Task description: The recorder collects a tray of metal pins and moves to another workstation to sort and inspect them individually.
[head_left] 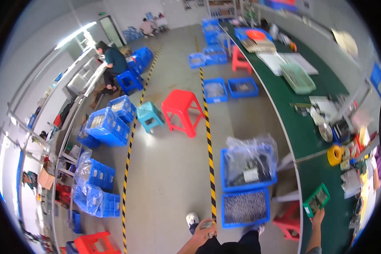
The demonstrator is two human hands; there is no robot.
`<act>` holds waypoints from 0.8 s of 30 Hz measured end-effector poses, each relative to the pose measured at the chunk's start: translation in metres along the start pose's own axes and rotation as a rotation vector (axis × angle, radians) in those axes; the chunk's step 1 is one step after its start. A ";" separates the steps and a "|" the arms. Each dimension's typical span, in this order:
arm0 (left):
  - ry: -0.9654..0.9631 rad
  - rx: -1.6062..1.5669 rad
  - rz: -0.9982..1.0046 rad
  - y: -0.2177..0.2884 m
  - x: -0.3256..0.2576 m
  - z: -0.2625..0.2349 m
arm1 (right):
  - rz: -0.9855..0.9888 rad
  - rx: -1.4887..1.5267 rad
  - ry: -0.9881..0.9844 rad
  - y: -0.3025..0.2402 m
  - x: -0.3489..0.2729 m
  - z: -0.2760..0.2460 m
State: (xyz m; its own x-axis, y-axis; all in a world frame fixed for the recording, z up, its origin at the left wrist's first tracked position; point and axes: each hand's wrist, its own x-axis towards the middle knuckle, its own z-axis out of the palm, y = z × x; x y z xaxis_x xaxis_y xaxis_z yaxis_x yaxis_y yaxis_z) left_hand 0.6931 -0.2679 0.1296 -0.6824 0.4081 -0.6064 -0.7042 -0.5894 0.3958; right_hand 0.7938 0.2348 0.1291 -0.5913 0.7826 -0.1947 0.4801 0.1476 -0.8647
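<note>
My right hand (pixel 318 217) grips the near end of a small green tray (pixel 317 200) at the edge of the green-topped workbench (pixel 310 169). Small grey-brown pieces lie in the tray. In front of my body, low in the view, my left hand (pixel 204 233) is closed around something small and pale grey that I cannot make out. Between my hands, on the floor, stands a blue crate (pixel 246 225) full of small grey metal-looking parts. Just beyond it is another blue crate (pixel 252 188) with clear plastic over dark contents.
A red stool (pixel 183 108) and a teal stool (pixel 148 115) stand in the aisle. Another red stool (pixel 290 222) sits partly under the bench. Stacked blue crates (pixel 108 129) line the left side. A seated person (pixel 114 61) works at the left bench; another person (pixel 147 27) is far back.
</note>
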 end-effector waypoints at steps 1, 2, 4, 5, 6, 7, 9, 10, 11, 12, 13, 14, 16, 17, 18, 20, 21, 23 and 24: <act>0.084 -0.010 0.053 0.025 -0.016 -0.024 | 0.028 0.041 0.119 -0.011 -0.004 0.013; 0.153 0.010 0.167 0.051 -0.041 -0.041 | 0.059 0.083 0.233 -0.020 -0.009 0.028; 0.234 0.113 0.415 0.072 -0.067 -0.106 | 0.102 0.370 0.352 0.027 0.024 0.015; 0.272 0.195 0.566 0.064 -0.067 -0.145 | 0.046 0.420 0.440 0.016 0.017 0.030; 0.463 0.004 0.684 0.083 -0.093 -0.138 | -0.006 0.474 0.542 -0.003 0.013 0.044; 0.466 -0.038 0.702 0.089 -0.118 -0.150 | -0.042 0.470 0.515 -0.037 0.046 0.046; 0.590 -0.267 0.880 0.099 -0.162 -0.188 | -0.091 0.493 0.505 -0.083 0.090 0.062; 0.653 -0.372 0.959 0.105 -0.175 -0.205 | -0.103 0.503 0.508 -0.097 0.104 0.071; 0.660 -0.371 0.957 0.114 -0.187 -0.221 | -0.103 0.510 0.519 -0.102 0.109 0.078; 0.603 -0.262 1.074 0.125 -0.194 -0.236 | -0.098 0.515 0.538 -0.105 0.111 0.084; 0.539 -0.140 1.182 0.139 -0.200 -0.247 | -0.085 0.520 0.564 -0.102 0.109 0.089; 0.536 -0.105 1.169 0.161 -0.203 -0.249 | -0.057 0.530 0.597 -0.094 0.097 0.098; 0.558 -0.071 1.197 0.223 -0.187 -0.238 | 0.023 0.574 0.688 -0.070 0.064 0.127; 0.408 -0.166 1.211 0.252 -0.159 -0.235 | 0.087 0.602 0.748 -0.079 0.008 0.177; 0.280 -0.309 1.198 0.271 -0.138 -0.240 | 0.020 0.514 0.612 -0.038 0.038 0.171; 0.096 -0.402 1.117 0.317 -0.110 -0.200 | 0.083 0.747 0.713 -0.061 0.023 0.227; 0.040 -0.381 1.072 0.346 -0.090 -0.188 | 0.048 0.634 0.683 -0.046 0.027 0.231; -0.059 -0.485 0.954 0.408 -0.051 -0.211 | -0.349 -0.319 0.745 0.010 0.086 0.193; -0.080 -0.335 0.976 0.409 -0.032 -0.174 | 0.057 0.240 0.741 -0.012 0.043 0.289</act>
State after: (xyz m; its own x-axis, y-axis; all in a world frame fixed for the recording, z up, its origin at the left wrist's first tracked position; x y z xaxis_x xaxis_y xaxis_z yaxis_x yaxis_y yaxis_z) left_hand 0.4610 -0.6435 0.1907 -0.9467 -0.3139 -0.0717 0.2454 -0.8476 0.4705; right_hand 0.5750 0.0920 -0.0031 0.0576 0.9973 0.0447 0.2935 0.0258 -0.9556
